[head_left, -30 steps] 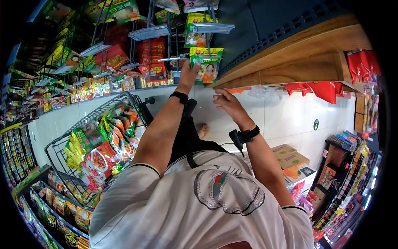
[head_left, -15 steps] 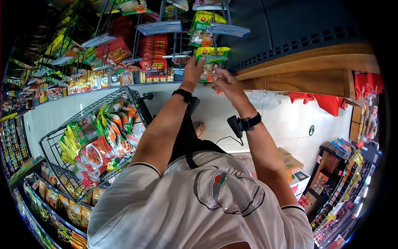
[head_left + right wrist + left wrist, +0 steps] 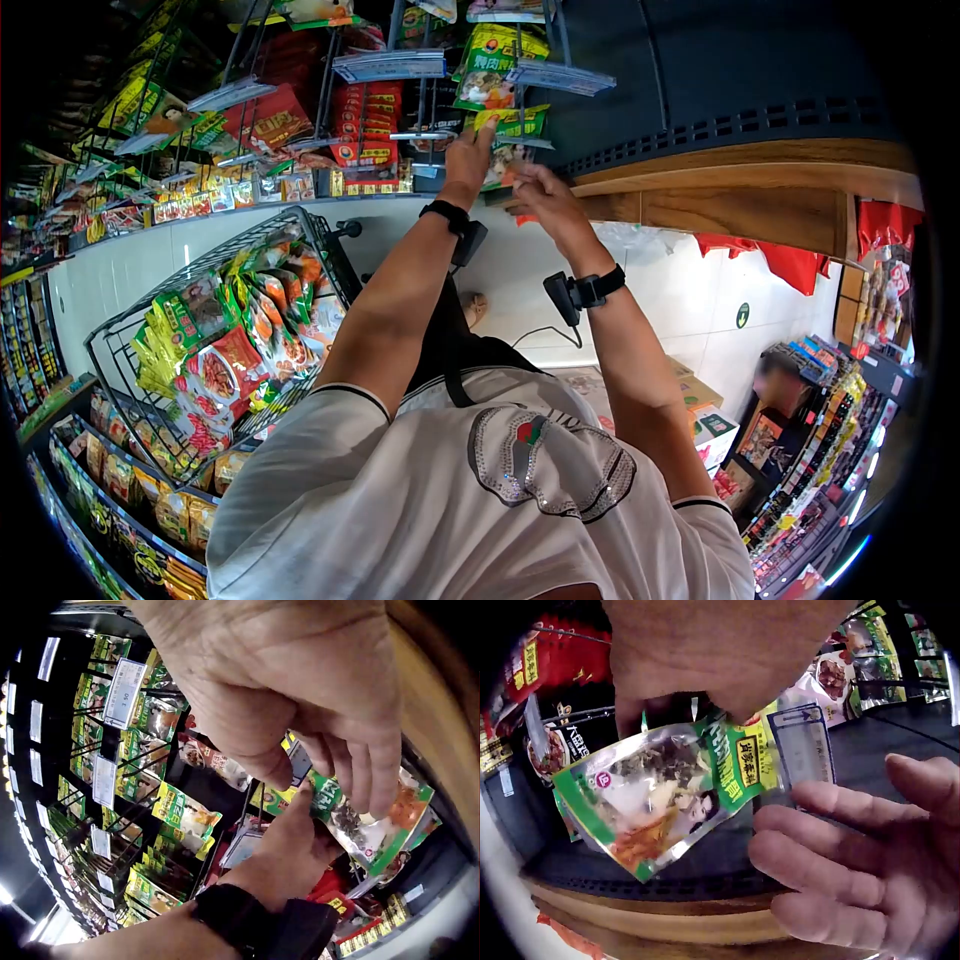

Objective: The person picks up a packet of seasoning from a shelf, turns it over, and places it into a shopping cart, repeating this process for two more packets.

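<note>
My left hand [image 3: 468, 162] is up at the hanging racks and holds a green and yellow food packet [image 3: 667, 784] near its top. The packet has a clear window showing dried ingredients and a picture of a person; it hangs tilted below that hand in the left wrist view. Part of the left fingers is hidden behind it. Close beside the packet, my right hand [image 3: 553, 208] has its fingers loosely extended and holds nothing. A price tag [image 3: 802, 746] in a clear holder shows behind the packet's top.
A wire shopping cart [image 3: 335, 262] with several food packets [image 3: 225, 370] stands at lower left. Metal hooks with price tags [image 3: 390, 65] jut out over the hands. A wooden shelf edge [image 3: 740, 215] runs to the right. Cardboard boxes [image 3: 700, 395] sit on the floor.
My right hand has moved in closer to the packet. My left hand has stayed at the packet and now covers more of it in the head view, which has shifted slightly.
</note>
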Demonstrator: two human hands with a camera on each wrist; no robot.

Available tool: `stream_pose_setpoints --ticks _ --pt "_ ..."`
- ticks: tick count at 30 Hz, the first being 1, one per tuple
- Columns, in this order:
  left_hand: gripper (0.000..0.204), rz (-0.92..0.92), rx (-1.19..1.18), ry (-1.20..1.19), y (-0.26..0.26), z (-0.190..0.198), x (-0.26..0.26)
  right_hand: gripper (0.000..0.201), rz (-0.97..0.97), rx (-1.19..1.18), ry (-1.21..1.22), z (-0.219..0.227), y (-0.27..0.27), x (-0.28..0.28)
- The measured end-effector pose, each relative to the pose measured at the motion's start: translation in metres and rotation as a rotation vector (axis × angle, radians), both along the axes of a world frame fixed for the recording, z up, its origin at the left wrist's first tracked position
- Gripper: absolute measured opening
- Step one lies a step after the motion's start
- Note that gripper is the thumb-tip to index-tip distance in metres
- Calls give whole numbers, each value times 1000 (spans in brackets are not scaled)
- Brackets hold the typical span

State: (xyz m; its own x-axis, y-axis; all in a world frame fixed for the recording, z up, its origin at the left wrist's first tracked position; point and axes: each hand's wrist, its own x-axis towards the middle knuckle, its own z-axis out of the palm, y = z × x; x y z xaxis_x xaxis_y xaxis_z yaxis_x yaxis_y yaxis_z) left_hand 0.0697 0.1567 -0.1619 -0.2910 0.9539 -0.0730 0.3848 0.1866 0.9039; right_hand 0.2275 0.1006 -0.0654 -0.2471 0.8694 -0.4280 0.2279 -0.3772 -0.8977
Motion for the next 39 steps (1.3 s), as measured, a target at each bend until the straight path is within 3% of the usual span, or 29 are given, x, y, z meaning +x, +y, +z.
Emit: stream_pose_setpoints --ticks 5,8,11,12,14,18,23,25,27,30,37,39 --pt "46 56 -9 -41 6 -7 5 41 -39 -56 -37 5 -9 0" --pt "43 17 89 28 5 -46 0 46 46 -87 -64 16 -19 5" --pt "44 -72 5 12 -36 -27 -13 43 3 -109 29 10 -39 14" --pt "44 -174 -9 -84 -63 17 -25 42 12 -116 37 7 -43 17" --pt "41 -236 -172 -116 -96 8 -48 41 47 -150 62 -2 -56 22" --pt "36 -137 -305 -302 -173 49 -122 39 140 -228 65 -4 -75 15" --pt "30 341 -60 -264 -272 46 -226 35 243 -263 75 -8 -87 -6" --pt "31 555 -47 66 -310 58 -257 34 287 -268 74 -5 -90 -17" --pt "33 685 -15 199 -348 44 -291 35 328 -260 81 -2 -94 -24" --pt "43 654 -303 473 -393 8 -329 35 359 -282 43 4 -100 -35" --pt "55 791 -634 211 -401 -20 -350 34 373 -272 63 9 -113 -31" --pt "45 532 -669 501 -408 -23 -352 33 357 -264 73 13 -116 -28"
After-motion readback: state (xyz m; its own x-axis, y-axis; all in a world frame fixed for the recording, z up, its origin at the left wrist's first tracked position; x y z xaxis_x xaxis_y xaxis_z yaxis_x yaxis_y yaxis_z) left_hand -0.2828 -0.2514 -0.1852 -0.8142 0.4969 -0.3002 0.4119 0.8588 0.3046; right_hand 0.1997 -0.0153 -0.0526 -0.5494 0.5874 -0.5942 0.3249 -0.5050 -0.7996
